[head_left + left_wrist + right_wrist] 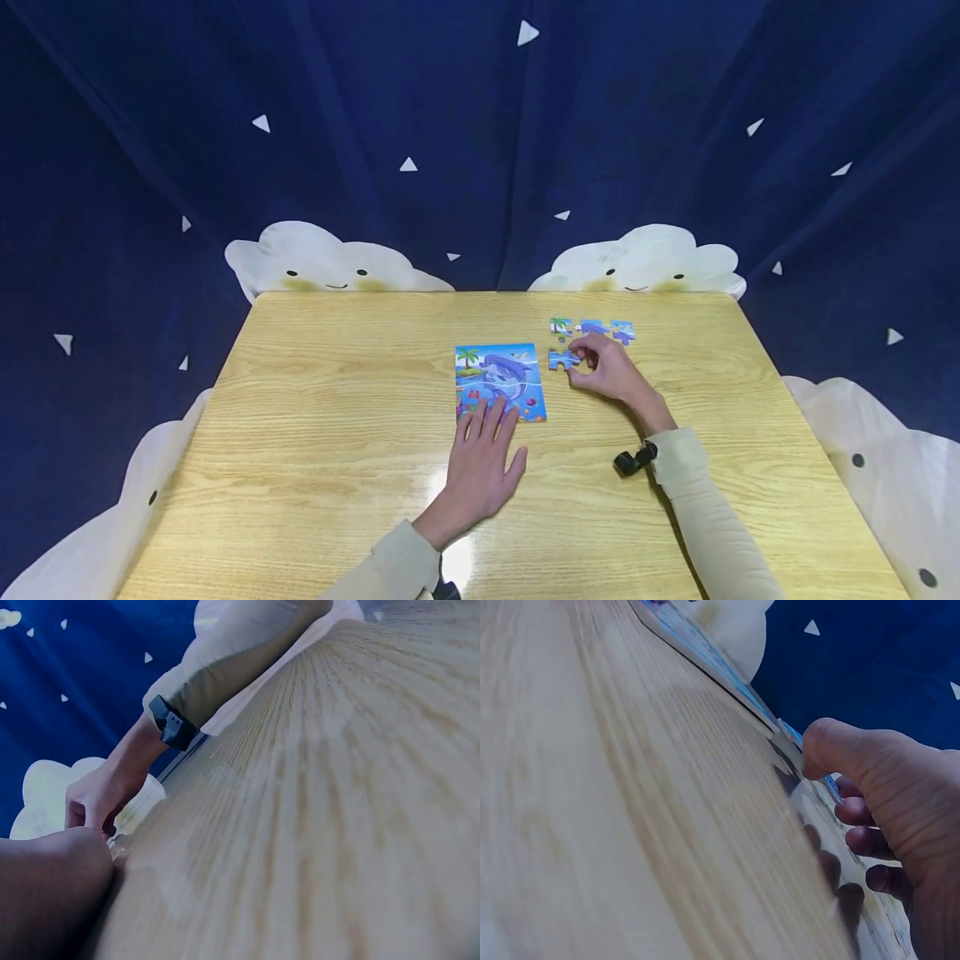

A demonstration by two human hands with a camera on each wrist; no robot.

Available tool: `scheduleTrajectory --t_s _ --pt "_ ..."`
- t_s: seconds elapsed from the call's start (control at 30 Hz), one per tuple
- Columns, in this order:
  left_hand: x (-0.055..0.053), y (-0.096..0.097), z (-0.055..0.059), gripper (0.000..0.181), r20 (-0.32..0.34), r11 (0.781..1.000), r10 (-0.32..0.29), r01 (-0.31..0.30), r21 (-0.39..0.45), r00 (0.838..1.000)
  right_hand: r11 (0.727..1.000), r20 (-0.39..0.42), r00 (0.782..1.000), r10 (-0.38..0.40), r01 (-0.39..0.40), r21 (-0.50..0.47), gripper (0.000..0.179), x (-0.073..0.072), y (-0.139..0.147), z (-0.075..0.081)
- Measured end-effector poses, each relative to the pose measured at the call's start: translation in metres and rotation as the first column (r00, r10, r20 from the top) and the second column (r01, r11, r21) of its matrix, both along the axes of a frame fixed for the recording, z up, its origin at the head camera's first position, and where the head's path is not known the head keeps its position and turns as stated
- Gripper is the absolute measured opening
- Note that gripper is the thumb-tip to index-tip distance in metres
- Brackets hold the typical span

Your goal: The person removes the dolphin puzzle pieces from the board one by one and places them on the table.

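A square dolphin picture (506, 367) lies on the table, with a palm tree and sea animals printed on it. My left hand (480, 471) rests palm down with its straight fingers across the picture's lower edge. Just right of the picture, my right hand (609, 371) pinches a blue puzzle piece (558, 359) between thumb and fingers. The right wrist view shows this puzzle piece (832, 789) edge-on beside the thumb (840, 750), with a dark shadow on the wood under it. Behind the right hand lie several loose puzzle pieces (561, 326) in a row, partly covered by the fingers.
The light wooden table (337, 400) reaches back to a dark blue curtain (465, 100) with white triangles and cloud shapes. Each wrist wears a small black camera, such as the right wrist camera (635, 459). Beige sleeves (712, 508) cover both forearms.
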State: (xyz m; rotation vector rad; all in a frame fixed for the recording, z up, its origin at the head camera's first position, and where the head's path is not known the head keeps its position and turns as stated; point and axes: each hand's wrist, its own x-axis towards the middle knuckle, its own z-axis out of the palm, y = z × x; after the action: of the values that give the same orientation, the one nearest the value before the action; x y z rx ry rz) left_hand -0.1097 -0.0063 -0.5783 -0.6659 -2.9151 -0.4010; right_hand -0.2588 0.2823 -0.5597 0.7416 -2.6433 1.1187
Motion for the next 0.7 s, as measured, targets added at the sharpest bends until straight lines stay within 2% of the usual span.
scheduleTrajectory --t_s 0.4,0.7 --pt "0.0001 0.0008 0.0003 0.063 -0.001 1.000 0.002 -0.002 -0.009 1.000 0.998 0.035 0.999 -0.010 0.008 0.059 0.031 -0.0048 0.0081 0.0000" --pt "0.0008 0.0006 -0.0008 0.062 -0.039 1.000 -0.006 0.007 0.022 0.999 0.997 0.080 0.997 -0.023 0.017 0.076 0.034 -0.0078 0.0076 0.0031"
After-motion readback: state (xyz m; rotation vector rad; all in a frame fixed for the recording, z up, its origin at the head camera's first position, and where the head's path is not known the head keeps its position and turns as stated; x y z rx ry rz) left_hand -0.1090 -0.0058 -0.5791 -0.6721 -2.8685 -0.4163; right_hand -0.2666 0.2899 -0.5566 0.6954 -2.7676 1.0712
